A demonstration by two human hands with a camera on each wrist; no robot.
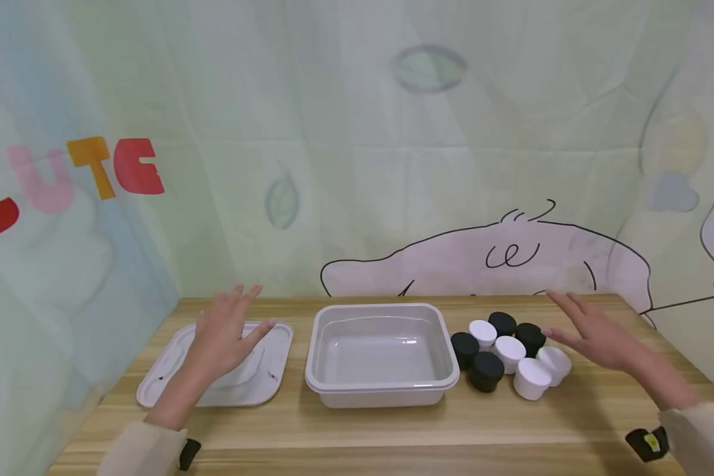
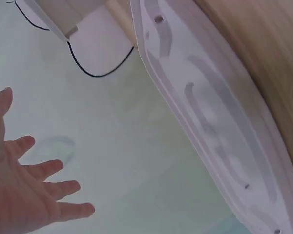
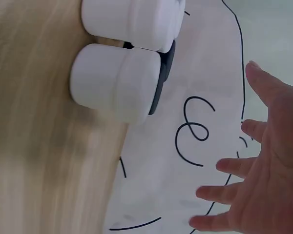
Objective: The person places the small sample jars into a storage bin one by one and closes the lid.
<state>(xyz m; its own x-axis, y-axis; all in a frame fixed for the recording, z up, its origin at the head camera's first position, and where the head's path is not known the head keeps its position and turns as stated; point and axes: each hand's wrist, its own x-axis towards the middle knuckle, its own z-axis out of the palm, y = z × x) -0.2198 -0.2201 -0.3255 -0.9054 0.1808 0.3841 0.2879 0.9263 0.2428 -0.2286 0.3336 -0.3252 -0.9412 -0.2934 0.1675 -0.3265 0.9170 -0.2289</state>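
Note:
An empty grey plastic tub [image 1: 382, 391] stands mid-table. Its flat lid [image 1: 274, 377] lies to the left, also seen as lid [image 2: 210, 112] in the left wrist view. My left hand [image 1: 226, 334] hovers over the lid with fingers spread, holding nothing; that left hand [image 2: 29, 195] shows straight fingers. Right of the tub sits a cluster of small black and white jars [image 1: 508, 354]. My right hand [image 1: 589, 330] hovers just right of them, fingers straight and empty. The right wrist view shows white jars [image 3: 117, 80] and the right hand [image 3: 263, 165] apart from them.
The wooden table [image 1: 393, 436] ends at a printed cloth backdrop [image 1: 357, 165] behind and on both sides. Beige sleeves [image 1: 143, 449] with dark wrist straps enter from the lower corners. Bare wood lies in front of the tub.

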